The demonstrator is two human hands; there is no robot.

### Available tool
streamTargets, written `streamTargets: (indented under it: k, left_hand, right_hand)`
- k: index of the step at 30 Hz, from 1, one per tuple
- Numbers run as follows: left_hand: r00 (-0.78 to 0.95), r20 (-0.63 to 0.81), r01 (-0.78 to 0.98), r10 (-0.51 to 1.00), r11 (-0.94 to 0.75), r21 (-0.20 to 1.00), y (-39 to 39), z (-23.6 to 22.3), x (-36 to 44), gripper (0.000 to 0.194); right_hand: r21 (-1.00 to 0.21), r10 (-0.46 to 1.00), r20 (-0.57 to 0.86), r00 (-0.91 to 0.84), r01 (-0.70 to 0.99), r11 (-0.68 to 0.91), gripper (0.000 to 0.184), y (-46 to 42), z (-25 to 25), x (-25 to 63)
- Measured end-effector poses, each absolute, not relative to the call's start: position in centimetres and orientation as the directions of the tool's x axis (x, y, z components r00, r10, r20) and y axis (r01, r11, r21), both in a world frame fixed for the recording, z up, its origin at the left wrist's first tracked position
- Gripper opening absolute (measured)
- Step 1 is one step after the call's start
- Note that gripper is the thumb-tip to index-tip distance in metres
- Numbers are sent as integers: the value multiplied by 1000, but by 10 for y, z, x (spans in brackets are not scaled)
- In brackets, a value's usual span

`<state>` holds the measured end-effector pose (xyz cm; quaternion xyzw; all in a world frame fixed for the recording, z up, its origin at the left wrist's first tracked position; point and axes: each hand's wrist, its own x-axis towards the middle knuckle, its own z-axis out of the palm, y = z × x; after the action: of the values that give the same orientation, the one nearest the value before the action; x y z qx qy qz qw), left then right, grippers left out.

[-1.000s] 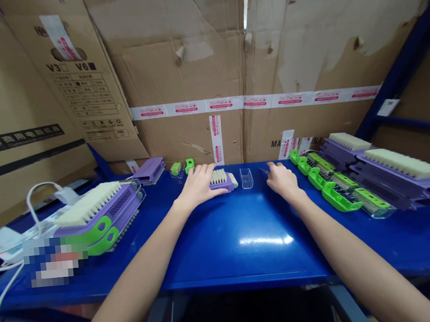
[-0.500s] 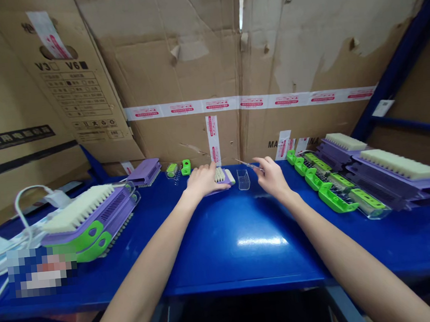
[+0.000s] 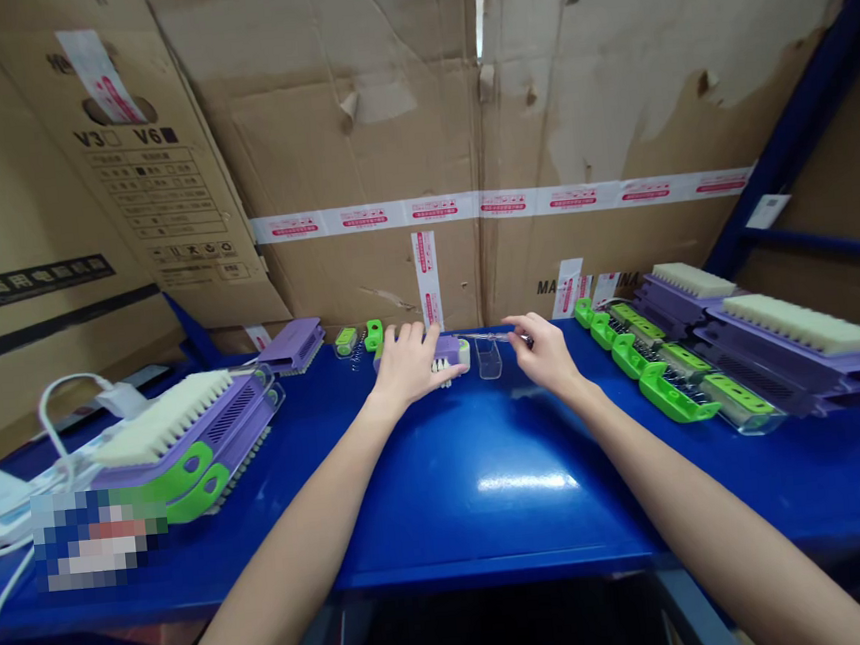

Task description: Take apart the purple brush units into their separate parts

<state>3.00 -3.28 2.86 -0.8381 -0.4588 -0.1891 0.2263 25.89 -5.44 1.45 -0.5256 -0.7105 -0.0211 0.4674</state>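
Observation:
My left hand point(image 3: 409, 369) is closed round a small purple brush head point(image 3: 448, 347) with pale bristles, near the back of the blue table. Its bristles face down toward me, and a pale end piece shows at its right; my fingers cover the rest. My right hand point(image 3: 544, 351) grips a thin-shafted metal tool point(image 3: 487, 337), which looks like a screwdriver. The tool's shaft points left to the right end of the brush head; whether the tip touches cannot be made out. Just below the shaft stands a small clear plastic container point(image 3: 488, 360).
At right are green caps point(image 3: 666, 394), clear boxes with green tops point(image 3: 742, 401) and purple brush heads with cream pads point(image 3: 807, 325). At left lie more purple-and-green brushes point(image 3: 200, 448), a purple shell point(image 3: 292, 345) and a white cable point(image 3: 42, 412). Cardboard point(image 3: 355, 148) walls the back.
The brush head has been turned over in my left hand, from bristles up to bristles toward me. My right hand has lowered the tool's shaft to near level, beside the brush head's end.

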Motion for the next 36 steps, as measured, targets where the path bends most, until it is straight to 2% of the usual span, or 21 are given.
streamTargets:
  k: [3, 8, 12, 15, 21, 25, 36]
  left_hand:
    - [515, 517, 851, 684, -478, -215, -34, 29, 32, 70]
    - [480, 454, 871, 751, -469, -146, -35, 28, 34, 53]
    - [443, 450, 887, 775, -451, -97, -36, 30, 35, 57]
    - [420, 459, 889, 783, -456, -37, -35, 34, 36, 60]
    - [444, 453, 859, 773, -511, 30, -27, 41, 49, 45]
    - [466, 398, 856, 790, -516, 21, -21, 40, 57, 36]
    - [424, 354, 879, 834, -472, 60, -19, 39, 61, 32]
  right_hand:
    - [-481, 714, 700, 18, 751, 452, 29, -56, 17, 260]
    - [-527, 639, 759, 127, 696, 487, 25, -53, 18, 263]
    - [-620, 652, 728, 210, 607, 497, 25, -52, 18, 264]
    - [-661, 692, 691, 207, 568, 490, 26, -52, 18, 263]
    - [-658, 721, 672, 171, 583, 476, 29, -53, 18, 265]
    - [-652, 731, 663, 160, 603, 459, 31, -52, 19, 269]
    - [-635, 739, 655, 157, 645, 425, 30, -53, 21, 269]
